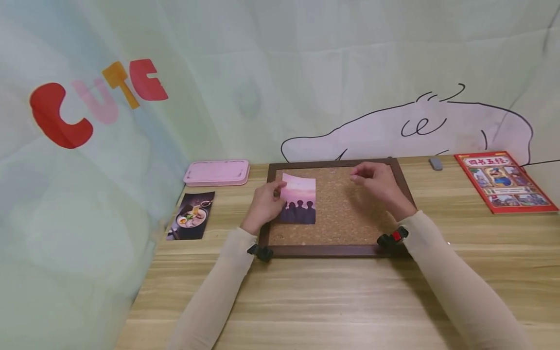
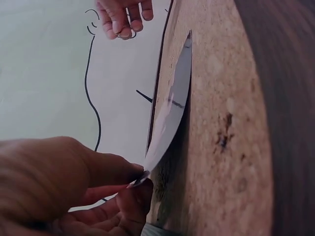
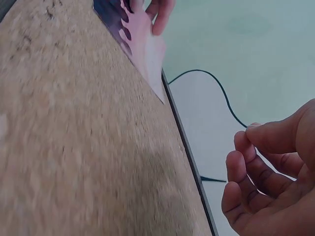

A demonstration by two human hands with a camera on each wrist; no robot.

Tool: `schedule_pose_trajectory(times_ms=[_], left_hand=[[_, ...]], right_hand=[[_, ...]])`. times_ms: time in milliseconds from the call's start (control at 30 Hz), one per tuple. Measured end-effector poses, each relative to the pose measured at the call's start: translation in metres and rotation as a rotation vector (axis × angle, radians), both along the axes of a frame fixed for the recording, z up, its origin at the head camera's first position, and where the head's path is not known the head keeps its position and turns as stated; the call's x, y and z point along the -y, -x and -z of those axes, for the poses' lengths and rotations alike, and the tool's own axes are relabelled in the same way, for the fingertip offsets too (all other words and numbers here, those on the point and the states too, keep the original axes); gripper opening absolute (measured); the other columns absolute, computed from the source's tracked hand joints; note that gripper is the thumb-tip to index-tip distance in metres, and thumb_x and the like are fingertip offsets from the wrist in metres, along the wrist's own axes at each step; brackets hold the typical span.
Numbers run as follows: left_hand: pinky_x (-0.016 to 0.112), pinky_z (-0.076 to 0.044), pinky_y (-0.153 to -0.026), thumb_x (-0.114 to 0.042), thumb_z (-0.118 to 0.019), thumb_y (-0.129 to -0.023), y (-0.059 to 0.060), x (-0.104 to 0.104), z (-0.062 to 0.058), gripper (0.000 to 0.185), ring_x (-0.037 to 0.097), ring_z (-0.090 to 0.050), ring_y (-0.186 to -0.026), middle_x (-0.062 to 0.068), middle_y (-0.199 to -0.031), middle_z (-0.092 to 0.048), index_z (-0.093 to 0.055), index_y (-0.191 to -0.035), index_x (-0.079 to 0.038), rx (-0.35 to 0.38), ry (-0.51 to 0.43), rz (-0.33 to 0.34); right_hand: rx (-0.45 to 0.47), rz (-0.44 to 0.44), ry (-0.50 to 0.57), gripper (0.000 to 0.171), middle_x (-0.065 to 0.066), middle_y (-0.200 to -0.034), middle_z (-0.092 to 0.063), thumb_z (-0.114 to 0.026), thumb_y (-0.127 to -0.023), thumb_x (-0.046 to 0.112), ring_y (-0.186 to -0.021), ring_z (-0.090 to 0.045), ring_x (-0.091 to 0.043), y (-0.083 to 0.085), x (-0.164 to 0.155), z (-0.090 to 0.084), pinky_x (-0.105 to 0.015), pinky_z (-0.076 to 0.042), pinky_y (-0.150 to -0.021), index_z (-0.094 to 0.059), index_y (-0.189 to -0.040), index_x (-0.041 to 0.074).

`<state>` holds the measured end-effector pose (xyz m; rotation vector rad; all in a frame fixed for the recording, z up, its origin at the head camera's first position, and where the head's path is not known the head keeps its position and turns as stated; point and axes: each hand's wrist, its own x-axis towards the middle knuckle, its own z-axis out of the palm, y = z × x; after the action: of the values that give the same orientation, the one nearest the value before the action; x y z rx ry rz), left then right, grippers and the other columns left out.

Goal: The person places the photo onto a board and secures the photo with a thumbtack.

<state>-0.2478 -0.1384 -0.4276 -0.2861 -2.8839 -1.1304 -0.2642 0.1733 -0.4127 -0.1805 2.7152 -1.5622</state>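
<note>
Two cream-sleeved forearms reach forward over the pale wood-grain table (image 1: 332, 301) to a dark-brown wooden-framed cork board (image 1: 345, 214) lying flat on it. The left hand (image 1: 264, 205) pinches the left edge of a pink-and-purple photo card with dark silhouetted figures (image 1: 299, 200) between thumb and fingers; the card rests on the cork toward the board's left side, its far end lifted slightly off the surface in the left wrist view. The right hand (image 1: 377, 186) hovers over the board's upper right part, apart from the card, its fingers loosely curled with thumb and fingertips close together; whether anything small sits between them cannot be told. Left of the board lies a dark food photo card (image 1: 191, 216). Farther back are a flat pink rectangular case (image 1: 216, 172), a small grey block (image 1: 435, 163) and a red picture book (image 1: 505, 181).
</note>
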Motion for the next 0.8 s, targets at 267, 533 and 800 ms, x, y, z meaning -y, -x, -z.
schedule_pose_trajectory(times_ms=[267,533,800], left_hand=[[0.032,-0.044,-0.07,0.0,-0.067,-0.084,-0.001,-0.002,0.002,0.046,0.023,-0.055,-0.081,0.016,-0.102,-0.065,-0.064,-0.13,0.0,-0.045,0.105,0.016],[0.041,-0.048,-0.081,-0.005,-0.069,-0.086,-0.005,-0.005,0.005,0.045,0.028,-0.058,-0.089,0.017,-0.102,-0.065,-0.063,-0.131,0.001,-0.047,0.169,0.01],[0.048,-0.046,-0.095,-0.005,-0.069,-0.088,-0.009,-0.008,0.004,0.041,0.037,-0.059,-0.109,0.023,-0.115,-0.065,-0.065,-0.128,0.003,-0.077,0.194,0.005]], right_hand=[[0.071,-0.062,0.016,0.025,-0.009,-0.112,-0.064,-0.063,-0.1,0.024,-0.098,-0.051,-0.026,0.004,0.018,-0.003,-0.037,-0.044,-0.08,-0.068,-0.117,0.007],[0.116,-0.101,0.042,0.023,-0.01,-0.109,-0.063,-0.063,-0.1,0.022,-0.096,-0.051,-0.026,0.016,0.043,-0.007,-0.038,-0.045,-0.082,-0.068,-0.116,0.007],[0.133,-0.137,0.004,0.018,-0.012,-0.109,-0.065,-0.065,-0.098,0.019,-0.099,-0.053,-0.027,0.026,0.066,-0.008,-0.038,-0.045,-0.083,-0.07,-0.112,0.008]])
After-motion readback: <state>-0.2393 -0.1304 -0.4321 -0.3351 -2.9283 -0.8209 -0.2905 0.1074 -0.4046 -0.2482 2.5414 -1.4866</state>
